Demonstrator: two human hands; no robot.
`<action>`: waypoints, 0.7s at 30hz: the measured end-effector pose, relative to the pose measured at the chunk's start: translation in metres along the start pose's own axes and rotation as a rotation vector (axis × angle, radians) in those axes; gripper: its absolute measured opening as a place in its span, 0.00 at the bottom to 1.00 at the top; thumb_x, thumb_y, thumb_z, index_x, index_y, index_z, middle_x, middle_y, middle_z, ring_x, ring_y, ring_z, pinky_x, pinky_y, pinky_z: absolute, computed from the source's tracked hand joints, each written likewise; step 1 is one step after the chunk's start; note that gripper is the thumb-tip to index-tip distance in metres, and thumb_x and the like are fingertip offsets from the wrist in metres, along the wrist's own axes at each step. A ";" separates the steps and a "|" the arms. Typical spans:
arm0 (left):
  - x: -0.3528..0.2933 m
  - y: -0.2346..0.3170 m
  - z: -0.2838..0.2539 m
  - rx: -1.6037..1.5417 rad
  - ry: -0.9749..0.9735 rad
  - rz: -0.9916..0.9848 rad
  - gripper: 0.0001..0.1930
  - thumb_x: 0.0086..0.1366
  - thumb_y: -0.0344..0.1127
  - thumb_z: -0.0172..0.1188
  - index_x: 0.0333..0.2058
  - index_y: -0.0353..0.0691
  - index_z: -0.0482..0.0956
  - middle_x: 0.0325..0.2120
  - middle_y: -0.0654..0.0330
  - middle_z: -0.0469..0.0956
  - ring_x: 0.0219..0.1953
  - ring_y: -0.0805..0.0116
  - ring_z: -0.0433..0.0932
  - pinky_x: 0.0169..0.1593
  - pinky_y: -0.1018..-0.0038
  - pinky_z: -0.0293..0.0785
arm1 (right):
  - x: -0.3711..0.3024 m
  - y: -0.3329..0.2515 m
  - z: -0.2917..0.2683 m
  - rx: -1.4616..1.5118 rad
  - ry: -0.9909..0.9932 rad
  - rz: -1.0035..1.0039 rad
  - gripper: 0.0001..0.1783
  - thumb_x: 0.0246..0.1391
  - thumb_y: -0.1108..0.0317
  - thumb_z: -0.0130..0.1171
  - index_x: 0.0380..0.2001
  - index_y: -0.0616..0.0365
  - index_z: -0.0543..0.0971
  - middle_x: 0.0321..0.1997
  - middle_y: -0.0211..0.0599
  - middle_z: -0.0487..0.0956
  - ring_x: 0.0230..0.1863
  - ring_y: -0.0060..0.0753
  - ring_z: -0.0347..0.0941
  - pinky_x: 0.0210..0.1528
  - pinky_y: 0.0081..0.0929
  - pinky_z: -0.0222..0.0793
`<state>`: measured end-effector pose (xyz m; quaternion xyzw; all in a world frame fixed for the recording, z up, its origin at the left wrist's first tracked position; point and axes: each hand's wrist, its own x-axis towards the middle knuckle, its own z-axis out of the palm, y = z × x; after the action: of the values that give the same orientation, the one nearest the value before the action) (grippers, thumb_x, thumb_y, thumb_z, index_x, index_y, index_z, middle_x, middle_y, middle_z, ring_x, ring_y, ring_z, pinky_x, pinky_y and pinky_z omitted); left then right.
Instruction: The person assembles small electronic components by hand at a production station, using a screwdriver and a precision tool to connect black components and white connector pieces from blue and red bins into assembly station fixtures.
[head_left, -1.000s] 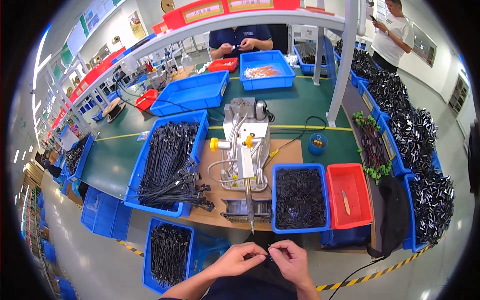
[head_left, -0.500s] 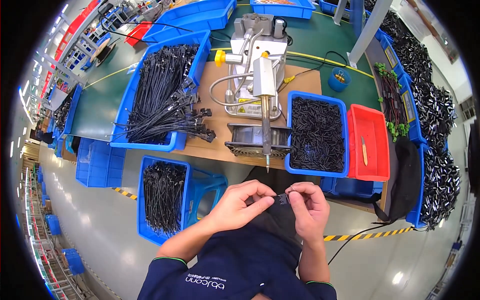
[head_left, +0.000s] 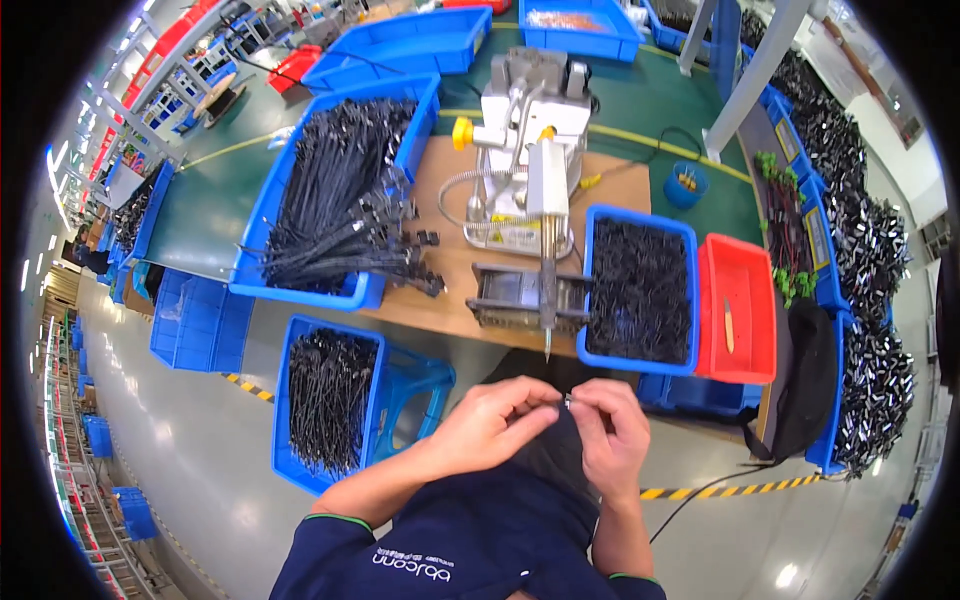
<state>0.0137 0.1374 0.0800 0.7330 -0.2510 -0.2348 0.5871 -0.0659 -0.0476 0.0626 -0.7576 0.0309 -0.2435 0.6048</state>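
Note:
My left hand (head_left: 492, 425) and my right hand (head_left: 613, 432) meet in front of my body, below the table edge. Both are closed in a pinch on a small black connector (head_left: 567, 401), mostly covered by my fingertips. Just above them a soldering iron (head_left: 548, 290) points straight down from a metal bench machine (head_left: 532, 125), its tip apart from my hands. To the right of the iron is a blue bin (head_left: 692, 300) full of small black pieces.
Black cables with connectors fill a large blue bin (head_left: 255, 225) on the left and a lower blue bin (head_left: 380, 345). A red tray (head_left: 748, 330) holds a knife (head_left: 728, 325). A small fan (head_left: 510, 298) stands behind the iron; a black bag (head_left: 805, 365) hangs at right.
The bench has shifted slightly down and right in the view. My hands are drawn closer together, and the connector is more hidden between the fingertips.

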 end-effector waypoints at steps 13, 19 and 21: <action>0.000 -0.016 -0.001 -0.087 -0.046 -0.054 0.11 0.77 0.38 0.64 0.46 0.36 0.86 0.34 0.62 0.85 0.37 0.74 0.82 0.42 0.71 0.80 | -0.019 0.023 0.004 0.389 0.060 0.213 0.05 0.67 0.80 0.65 0.45 0.66 0.82 0.48 0.36 0.85 0.41 0.18 0.78 0.45 0.17 0.75; 0.004 0.001 -0.001 0.232 -0.014 0.105 0.09 0.73 0.38 0.67 0.44 0.38 0.87 0.34 0.56 0.86 0.36 0.58 0.85 0.39 0.66 0.80 | -0.020 0.026 -0.001 0.433 0.045 0.293 0.06 0.68 0.79 0.65 0.47 0.65 0.83 0.48 0.36 0.88 0.41 0.15 0.79 0.46 0.15 0.75; 0.004 0.000 0.001 0.226 -0.017 0.098 0.09 0.73 0.38 0.67 0.43 0.39 0.87 0.34 0.56 0.86 0.36 0.57 0.85 0.39 0.65 0.80 | -0.020 0.028 -0.002 0.429 0.018 0.308 0.07 0.67 0.79 0.65 0.47 0.65 0.84 0.47 0.36 0.88 0.41 0.15 0.79 0.45 0.15 0.75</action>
<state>0.0162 0.1346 0.0793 0.7793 -0.3163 -0.1822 0.5094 -0.0772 -0.0504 0.0307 -0.5963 0.0989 -0.1564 0.7811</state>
